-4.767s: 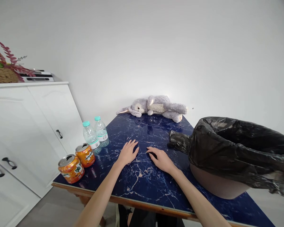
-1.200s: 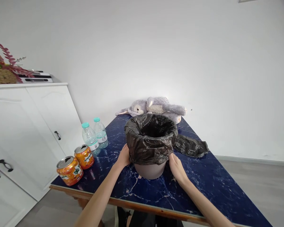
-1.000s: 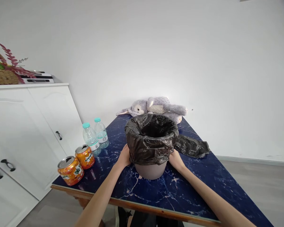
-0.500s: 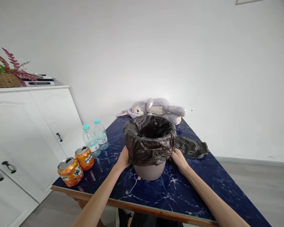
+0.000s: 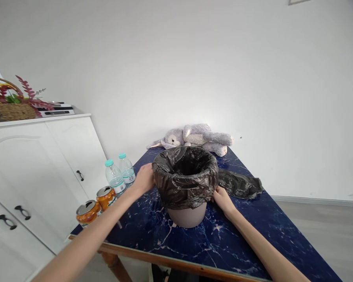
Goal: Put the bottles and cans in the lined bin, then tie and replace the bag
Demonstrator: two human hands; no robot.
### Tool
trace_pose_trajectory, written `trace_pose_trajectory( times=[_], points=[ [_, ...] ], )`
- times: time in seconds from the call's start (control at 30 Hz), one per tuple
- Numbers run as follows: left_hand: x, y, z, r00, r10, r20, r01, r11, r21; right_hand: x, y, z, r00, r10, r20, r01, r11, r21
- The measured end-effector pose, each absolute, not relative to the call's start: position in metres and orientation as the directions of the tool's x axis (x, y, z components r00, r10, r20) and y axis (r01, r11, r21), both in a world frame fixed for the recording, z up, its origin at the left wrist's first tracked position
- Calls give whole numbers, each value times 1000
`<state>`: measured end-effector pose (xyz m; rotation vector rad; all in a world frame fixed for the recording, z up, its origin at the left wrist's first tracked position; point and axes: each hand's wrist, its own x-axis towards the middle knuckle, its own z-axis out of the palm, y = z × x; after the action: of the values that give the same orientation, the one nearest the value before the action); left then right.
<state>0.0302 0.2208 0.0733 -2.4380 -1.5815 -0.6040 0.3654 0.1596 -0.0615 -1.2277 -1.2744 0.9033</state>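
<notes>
A taupe trash can (image 5: pixel 186 217) stands upright on the table, with a black garbage bag (image 5: pixel 185 190) lining it and folded down over its outside. My left hand (image 5: pixel 144 178) is closed at the bag's upper left side, just below the rim; its fingertips are partly hidden. On the right, my right hand (image 5: pixel 222 199) pinches the folded bag low down, near its loose hem. Deep folds of black plastic fill the can's mouth, and its bottom cannot be seen.
Two clear bottles (image 5: pixel 114 177) with teal caps and two orange soda cans (image 5: pixel 88 211) stand left, partly behind my left forearm. Another black bag (image 5: pixel 241 184) lies flat to the right. A plush rabbit (image 5: pixel 194 137) lies at the back of the blue marbled table (image 5: pixel 176 246).
My left hand has moved up from the bag's lower left edge to near the rim. My right hand stays at the right side. The view has shifted slightly.
</notes>
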Motion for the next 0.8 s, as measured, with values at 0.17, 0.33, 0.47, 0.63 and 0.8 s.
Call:
trace_pose_trajectory(
  times=[0.17, 0.33, 0.47, 0.63, 0.8],
  points=[
    [-9, 238, 157, 251, 862, 441, 966, -197, -165, 364, 161, -63, 116, 975, 190, 157, 171, -973],
    [-41, 244, 192, 52, 931, 362, 957, 58, -285, 364, 163, -63, 92, 976, 196, 190, 176, -966],
    [-43, 238, 195, 36, 957, 287, 942, 64, -330, 364, 164, -64, 84, 980, 182, 221, 159, -962],
    [-22, 222, 197, 95, 943, 317, 948, 12, -319, 363, 164, -63, 69, 982, 177, 252, 154, -955],
    [12, 194, 225, 181, 821, 542, 968, -51, -247, 363, 165, -61, 54, 986, 159, 291, 137, -947]
  ],
)
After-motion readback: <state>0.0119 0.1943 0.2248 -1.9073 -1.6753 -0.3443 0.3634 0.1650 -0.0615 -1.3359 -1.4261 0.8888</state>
